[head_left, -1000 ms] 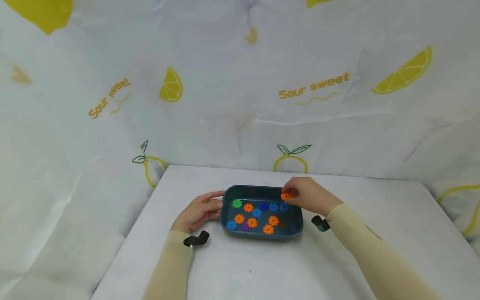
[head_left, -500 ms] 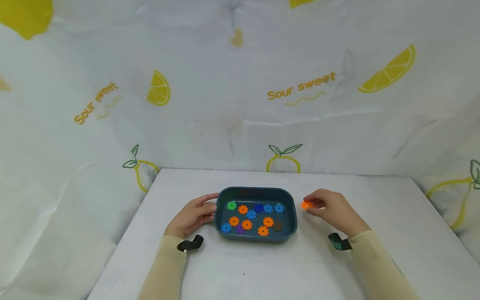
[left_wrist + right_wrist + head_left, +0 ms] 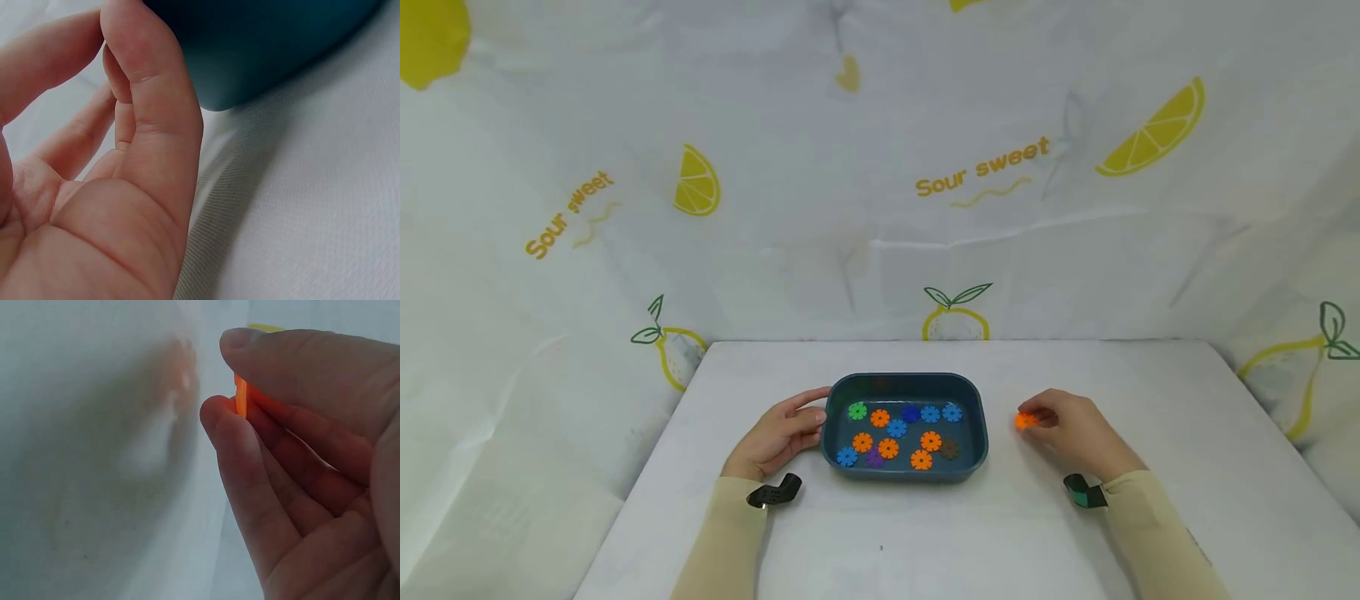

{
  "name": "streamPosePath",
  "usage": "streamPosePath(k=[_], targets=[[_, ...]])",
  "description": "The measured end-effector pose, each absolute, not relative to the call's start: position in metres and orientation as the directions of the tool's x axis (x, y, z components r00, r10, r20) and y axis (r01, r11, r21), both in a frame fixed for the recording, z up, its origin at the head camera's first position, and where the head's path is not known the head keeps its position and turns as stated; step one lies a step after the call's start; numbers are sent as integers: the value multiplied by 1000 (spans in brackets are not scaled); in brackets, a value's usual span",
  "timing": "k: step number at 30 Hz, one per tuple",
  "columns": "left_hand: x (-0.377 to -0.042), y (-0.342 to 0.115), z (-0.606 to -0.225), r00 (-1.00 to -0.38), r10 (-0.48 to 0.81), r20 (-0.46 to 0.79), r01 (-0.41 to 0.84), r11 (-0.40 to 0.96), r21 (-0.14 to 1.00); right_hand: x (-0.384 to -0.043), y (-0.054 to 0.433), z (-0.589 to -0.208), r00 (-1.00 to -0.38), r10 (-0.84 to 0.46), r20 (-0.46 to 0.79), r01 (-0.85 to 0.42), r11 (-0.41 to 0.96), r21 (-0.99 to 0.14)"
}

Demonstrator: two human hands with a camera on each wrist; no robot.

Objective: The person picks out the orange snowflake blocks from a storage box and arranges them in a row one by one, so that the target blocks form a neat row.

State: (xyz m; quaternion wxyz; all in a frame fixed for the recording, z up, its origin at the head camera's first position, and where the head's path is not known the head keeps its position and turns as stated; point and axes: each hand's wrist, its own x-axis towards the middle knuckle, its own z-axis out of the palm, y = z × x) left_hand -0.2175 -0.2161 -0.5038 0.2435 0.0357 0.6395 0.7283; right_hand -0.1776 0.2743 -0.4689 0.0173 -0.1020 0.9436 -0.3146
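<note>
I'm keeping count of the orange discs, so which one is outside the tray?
The orange disc pinched in the right hand, to the right of the tray. The other five orange discs all lie inside it.

A lemon-printed white backdrop (image 3: 805, 200) hangs behind the white table (image 3: 970, 533)

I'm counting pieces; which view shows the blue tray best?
The head view: nearly the whole blue tray and the discs inside show. The left wrist view catches only part of its outside beyond the left hand; the right wrist view, none.
</note>
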Motion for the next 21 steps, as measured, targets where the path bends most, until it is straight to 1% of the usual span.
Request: streamPosePath(k=[11, 21], targets=[[-219, -214, -503, -885, 387, -259, -307, -66, 949, -179, 281, -476, -983, -181, 9, -151, 790, -595], [-218, -215, -504, -878, 413, -241, -296, -73, 952, -180, 279, -479, -984, -174, -31, -119, 785, -608]])
